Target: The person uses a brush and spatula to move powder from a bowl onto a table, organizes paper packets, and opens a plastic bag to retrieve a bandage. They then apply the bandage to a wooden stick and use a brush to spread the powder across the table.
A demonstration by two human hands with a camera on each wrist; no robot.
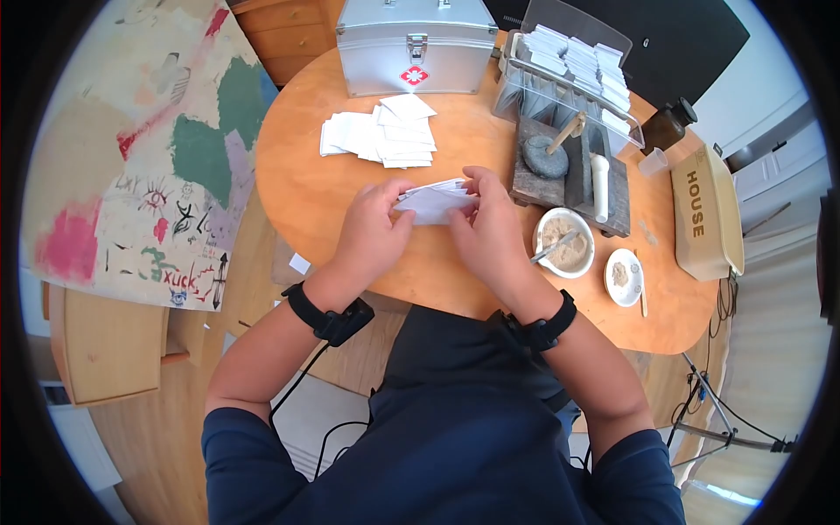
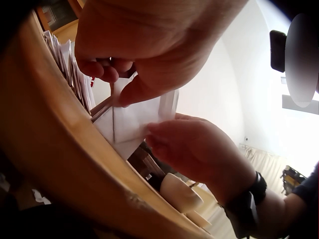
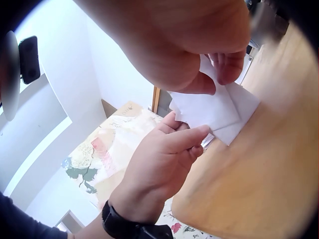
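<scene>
Between both hands stands a small stack of folded white paper packets (image 1: pixel 432 206), tilted up near the front of the wooden table. My left hand (image 1: pixel 374 226) grips the stack's left side, its thumb on the near face. On the other side my right hand (image 1: pixel 486 229) pinches the right edge, thumb in front and fingers behind. In the left wrist view the folded packet (image 2: pixel 137 122) shows a crease and a pointed lower corner close over the tabletop. The right wrist view shows layered flaps on the white packet (image 3: pixel 209 112).
Beyond the hands lie a loose pile of white packets (image 1: pixel 407 131) and a silver case (image 1: pixel 417 57). To the right are a packet-filled plastic bin (image 1: pixel 503 98), a stone block (image 1: pixel 529 185), a bowl of powder (image 1: pixel 584 261), a small dish (image 1: pixel 623 296) and a dark bottle (image 1: pixel 667 131).
</scene>
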